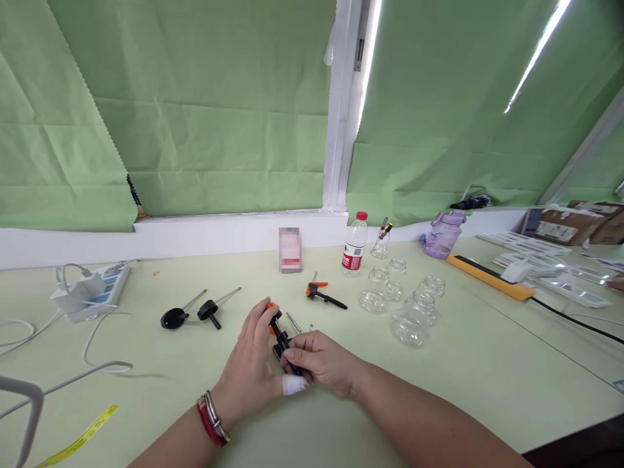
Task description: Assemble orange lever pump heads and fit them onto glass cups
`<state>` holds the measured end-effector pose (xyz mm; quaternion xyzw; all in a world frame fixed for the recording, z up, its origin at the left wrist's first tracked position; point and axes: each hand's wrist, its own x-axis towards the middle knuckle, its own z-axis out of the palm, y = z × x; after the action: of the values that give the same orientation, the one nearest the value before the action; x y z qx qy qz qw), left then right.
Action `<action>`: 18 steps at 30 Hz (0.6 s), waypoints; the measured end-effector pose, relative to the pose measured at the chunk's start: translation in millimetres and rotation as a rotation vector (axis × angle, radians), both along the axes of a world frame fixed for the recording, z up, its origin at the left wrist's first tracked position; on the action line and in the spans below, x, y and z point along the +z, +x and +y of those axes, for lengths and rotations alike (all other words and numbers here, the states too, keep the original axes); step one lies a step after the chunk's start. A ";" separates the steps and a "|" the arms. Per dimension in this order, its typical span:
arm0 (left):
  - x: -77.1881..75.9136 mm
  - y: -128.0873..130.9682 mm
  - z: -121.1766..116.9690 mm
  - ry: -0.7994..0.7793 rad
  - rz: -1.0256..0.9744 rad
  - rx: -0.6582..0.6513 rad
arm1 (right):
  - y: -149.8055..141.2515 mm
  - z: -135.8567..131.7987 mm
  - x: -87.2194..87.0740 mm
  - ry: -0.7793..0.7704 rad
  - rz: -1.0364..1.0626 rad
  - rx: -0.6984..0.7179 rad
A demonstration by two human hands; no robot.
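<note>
Both my hands meet around a black-and-orange crank-handle assembly (279,331), tilted, above the near middle of the table. My left hand (253,357) has its fingers curled over the orange-topped upper end, and its thumb, wrapped in white tape, reaches the lower end. The lower black part is pinched by my right hand (324,361). Its lower tip is partly hidden by my fingers. Just beyond the hands lies a metal rod (293,323), with small metal pieces (311,327) near it. Farther back rests another black-and-orange crank-handle piece (325,296).
Two black-capped metal rods (174,318) (209,311) lie to the left. Several glass jars (412,318) stand at the right, before a red-capped bottle (354,247) and a jar of screwdrivers (381,244). A white power strip (92,292) with cables is at far left, an orange one (487,276) at right.
</note>
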<state>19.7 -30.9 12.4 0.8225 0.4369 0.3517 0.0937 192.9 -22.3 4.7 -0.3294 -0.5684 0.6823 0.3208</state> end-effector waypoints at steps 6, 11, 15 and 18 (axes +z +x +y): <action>-1.1 -7.4 6.8 0.001 0.004 -0.006 | 6.3 8.1 6.6 0.085 -0.058 -0.125; -4.8 -18.2 19.5 -0.020 0.005 0.107 | 24.5 26.6 4.6 0.284 -0.190 -0.317; -8.5 -31.8 36.6 -0.009 -0.015 0.263 | 50.6 47.9 3.5 0.719 -0.672 -0.590; -10.7 -45.8 51.0 -0.048 -0.044 0.398 | 68.4 64.5 1.4 0.777 -1.089 -0.728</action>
<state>-26.1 20.1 1.7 0.7095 0.5970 0.3708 0.0512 261.3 42.1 6.0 -0.6497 -0.7011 0.0255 0.2928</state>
